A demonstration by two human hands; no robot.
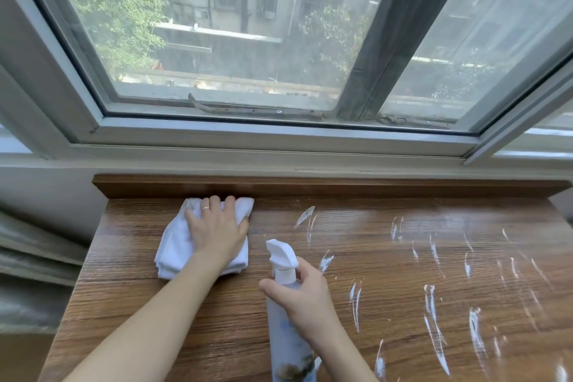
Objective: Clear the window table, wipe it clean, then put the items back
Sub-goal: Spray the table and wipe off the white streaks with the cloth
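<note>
Starting at the left edge, grey folded fabric, possibly a curtain, hangs beside the wooden bench. The bench stands against the wall under the window, and a raised wooden ledge runs along its far edge.

Left section: a white cloth, folded into several layers, lies flat on the bench top with its far edge touching the base of the ledge. The left hand rests palm-down on the cloth with fingers extended and spread, pressing it onto the surface; nothing is clenched. A ring is visible on one finger. The fingertips reach the far edge of the cloth, next to the ledge.

Centre section: the right hand grasps a spray bottle around its upper body and neck, fingers and thumb curled round it. The bottle is tilted, with its white trigger head pointing away from the person and toward the cloth. The bottle body is pale blue with a printed label near its lower end. Whether its base touches the bench cannot be determined, as it leaves the picture.

Right section: white foam streaks cover the bench top from the centre to the right edge, running mostly front to back. The wood there shows a wet sheen.
</note>
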